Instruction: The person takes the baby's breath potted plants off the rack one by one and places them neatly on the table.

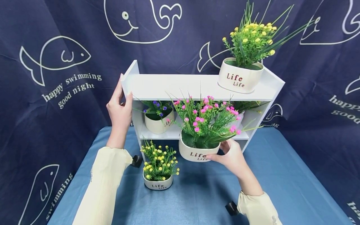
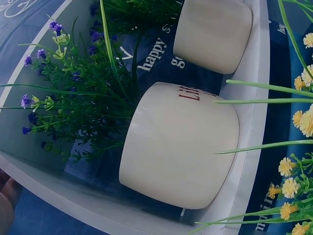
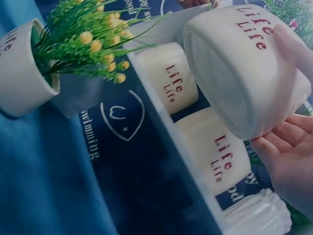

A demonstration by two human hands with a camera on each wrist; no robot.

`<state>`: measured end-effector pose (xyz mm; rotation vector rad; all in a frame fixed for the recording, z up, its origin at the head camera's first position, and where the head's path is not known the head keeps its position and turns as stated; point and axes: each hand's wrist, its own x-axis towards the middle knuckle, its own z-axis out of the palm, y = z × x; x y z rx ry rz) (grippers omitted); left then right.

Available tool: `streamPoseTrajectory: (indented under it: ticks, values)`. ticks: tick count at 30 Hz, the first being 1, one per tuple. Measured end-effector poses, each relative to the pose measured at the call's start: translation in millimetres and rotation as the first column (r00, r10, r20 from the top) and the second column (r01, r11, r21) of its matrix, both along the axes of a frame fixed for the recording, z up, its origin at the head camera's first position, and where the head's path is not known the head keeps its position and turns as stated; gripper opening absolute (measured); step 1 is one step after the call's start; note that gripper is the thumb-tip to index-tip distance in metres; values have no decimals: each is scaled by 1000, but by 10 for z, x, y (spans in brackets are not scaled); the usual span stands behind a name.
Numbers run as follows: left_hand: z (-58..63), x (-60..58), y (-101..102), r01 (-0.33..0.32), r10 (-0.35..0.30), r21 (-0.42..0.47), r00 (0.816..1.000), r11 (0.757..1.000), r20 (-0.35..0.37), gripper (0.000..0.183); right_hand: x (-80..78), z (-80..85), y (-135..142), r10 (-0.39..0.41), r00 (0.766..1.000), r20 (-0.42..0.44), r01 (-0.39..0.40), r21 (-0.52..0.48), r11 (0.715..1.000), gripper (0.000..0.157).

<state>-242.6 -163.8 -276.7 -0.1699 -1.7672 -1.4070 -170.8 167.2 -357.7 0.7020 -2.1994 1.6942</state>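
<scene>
Pink-flowered pot (image 1: 187, 153) is up off the table (image 1: 281, 175), in the R hand (image 1: 233, 159) — thumb on the pot's front, fingers at its R end, no slack in that grip. It's just in front of the white shelf (image 1: 174, 84), abt mid-width, so the pot lies L of the gripping hand, long axis running across, roughly parallel to the shelf's front. Base height vs the shelf's middle board? Can't tell.

L hand (image 1: 119, 114) is well apart from the pot, holding the shelf's L side panel near the top — thumb at the front edge, fingers outside. R hand's the nearer one, no contest.

Yellow-flowered pot (image 1: 239, 78) sits at the shelf's top R end; blue-flowered pot (image 1: 157, 126) inside the shelf, L; ribbed white pot (image 3: 259, 218) inside, R. Small yellow pot (image 1: 157, 185) stands in front of the shelf's L end.
</scene>
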Motion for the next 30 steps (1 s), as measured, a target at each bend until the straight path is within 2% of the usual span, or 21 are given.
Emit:
streamPoseTrajectory:
  ticks: [20,30]
  values:
    - [0,3,-3,-4,4,-5,1000,1000,9,53,-80,-457,58,57,998,32,-56,-8,998,76]
    - [1,7,2,-8,8,-5,1000,1000,7,53,-119,-679,78,73,997,28,-72,-24,997,68]
